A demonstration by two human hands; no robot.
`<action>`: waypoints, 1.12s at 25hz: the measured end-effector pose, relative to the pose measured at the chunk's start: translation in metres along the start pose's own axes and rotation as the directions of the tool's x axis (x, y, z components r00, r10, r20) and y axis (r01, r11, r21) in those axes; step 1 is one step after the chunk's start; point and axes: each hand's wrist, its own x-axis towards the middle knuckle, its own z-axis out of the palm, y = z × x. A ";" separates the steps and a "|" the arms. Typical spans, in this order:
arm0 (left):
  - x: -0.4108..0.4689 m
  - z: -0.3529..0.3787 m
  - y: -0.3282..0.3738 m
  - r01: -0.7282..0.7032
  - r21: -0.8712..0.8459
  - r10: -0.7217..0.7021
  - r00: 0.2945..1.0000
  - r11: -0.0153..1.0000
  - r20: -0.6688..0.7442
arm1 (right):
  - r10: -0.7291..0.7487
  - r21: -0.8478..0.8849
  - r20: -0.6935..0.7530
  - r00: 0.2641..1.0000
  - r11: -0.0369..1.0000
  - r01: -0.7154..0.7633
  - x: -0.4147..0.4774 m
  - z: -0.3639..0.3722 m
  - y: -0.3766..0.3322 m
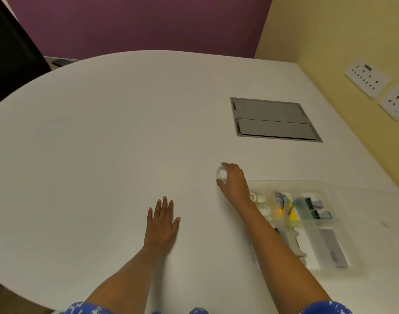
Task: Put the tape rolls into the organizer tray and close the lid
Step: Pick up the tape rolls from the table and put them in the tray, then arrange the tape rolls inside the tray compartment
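Just left of organizer tray, your right hand pinches clear tape roll over worktop; left hand flat, fingers spread, holding nothing; other rolls already in tray's near-left compartment; step in hand: carrying roll over; next, swing right, drop beside them; lid unclear in blur.

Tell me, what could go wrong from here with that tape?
The right hand pinches the clear tape roll only at its edge, so it might slip onto the table. The tray's tape compartment already holds rolls, so this one may fit poorly, and the forearm crossing it may nudge them.
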 end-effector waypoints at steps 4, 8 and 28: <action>-0.011 0.024 0.054 -0.023 0.029 0.022 1.000 0.999 0.008 | 0.027 0.033 -0.017 0.999 0.999 -0.027 -0.016 -0.032 0.054; -0.016 0.040 0.085 -0.009 0.038 0.009 1.000 0.999 0.003 | 0.025 0.001 0.019 0.999 1.000 -0.025 -0.027 -0.044 0.090; -0.007 0.039 0.148 0.012 -0.115 -0.022 0.996 0.993 -0.085 | -0.064 -0.145 0.440 0.896 0.979 0.141 -0.027 -0.047 0.119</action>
